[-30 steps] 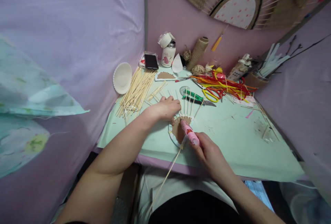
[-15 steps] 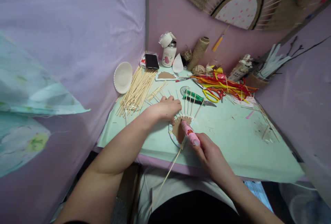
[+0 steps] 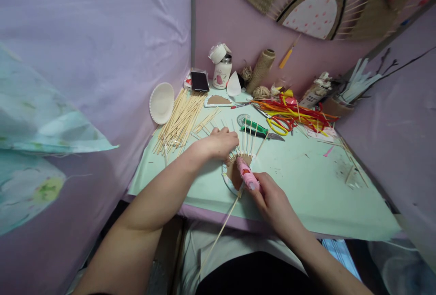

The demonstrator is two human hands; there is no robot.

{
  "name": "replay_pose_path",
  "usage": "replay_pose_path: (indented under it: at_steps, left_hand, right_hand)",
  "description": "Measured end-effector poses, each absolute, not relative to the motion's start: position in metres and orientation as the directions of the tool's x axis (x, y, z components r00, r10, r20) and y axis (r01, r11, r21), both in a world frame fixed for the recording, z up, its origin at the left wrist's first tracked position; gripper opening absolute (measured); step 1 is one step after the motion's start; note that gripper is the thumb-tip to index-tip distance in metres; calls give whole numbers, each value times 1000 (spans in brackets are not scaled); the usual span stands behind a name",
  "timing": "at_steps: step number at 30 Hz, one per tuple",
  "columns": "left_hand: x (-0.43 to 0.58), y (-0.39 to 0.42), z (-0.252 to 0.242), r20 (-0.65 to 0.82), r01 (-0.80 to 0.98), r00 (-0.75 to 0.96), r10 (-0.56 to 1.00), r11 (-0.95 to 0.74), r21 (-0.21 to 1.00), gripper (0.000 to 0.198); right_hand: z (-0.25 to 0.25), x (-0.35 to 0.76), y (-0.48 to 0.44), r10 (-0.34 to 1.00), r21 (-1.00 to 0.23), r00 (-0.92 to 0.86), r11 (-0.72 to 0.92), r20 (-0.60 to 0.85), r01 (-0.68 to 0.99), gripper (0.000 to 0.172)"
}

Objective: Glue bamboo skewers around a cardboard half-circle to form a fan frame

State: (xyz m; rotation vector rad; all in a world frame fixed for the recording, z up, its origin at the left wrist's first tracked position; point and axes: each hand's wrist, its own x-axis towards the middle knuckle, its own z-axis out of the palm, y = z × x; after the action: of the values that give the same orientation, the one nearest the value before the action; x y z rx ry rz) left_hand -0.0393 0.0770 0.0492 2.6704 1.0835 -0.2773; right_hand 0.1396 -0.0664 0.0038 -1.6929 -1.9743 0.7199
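A brown half-disc of card lies on a white paper plate near the table's front edge, with several thin wooden sticks fanning out from its far rim. My left hand rests on the sticks at the left of the fan, fingers curled and pressed down on them. My right hand is closed round a pink glue gun, whose tip points at the card's top edge. A long stick runs from under the card toward me.
A pile of long wooden sticks and a white paper plate lie at the left. Green-handled cutters, yellow scissors, coloured pipe cleaners, a twine spool, a phone and a cup fill the back.
My right hand has pushed the pink glue gun slightly up and left over the card. My left hand has stayed on the sticks.
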Motion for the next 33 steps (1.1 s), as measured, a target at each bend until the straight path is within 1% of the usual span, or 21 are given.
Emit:
replay_pose_path:
  at_steps: [11,18,23,29,33]
  left_hand:
    - [-39,77,51,-287,711,696,658,-688,147,48]
    - [-40,79,50,-294,708,702,649,-684,179,44]
    - [-40,81,47,-291,705,704,648,-686,180,48]
    - [-41,84,42,-278,698,714,643,-685,209,50]
    - [-41,84,42,-274,698,714,644,-684,211,49]
  right_hand:
    - [5,139,-65,989,-646,-150,116,3,754,37]
    - [5,138,-65,990,-650,-138,99,-8,753,38]
    - [4,138,-65,990,-651,-141,103,-7,752,39]
    - [5,137,-65,990,-651,-138,114,14,751,39]
    - [4,138,-65,990,-651,-138,122,27,749,40]
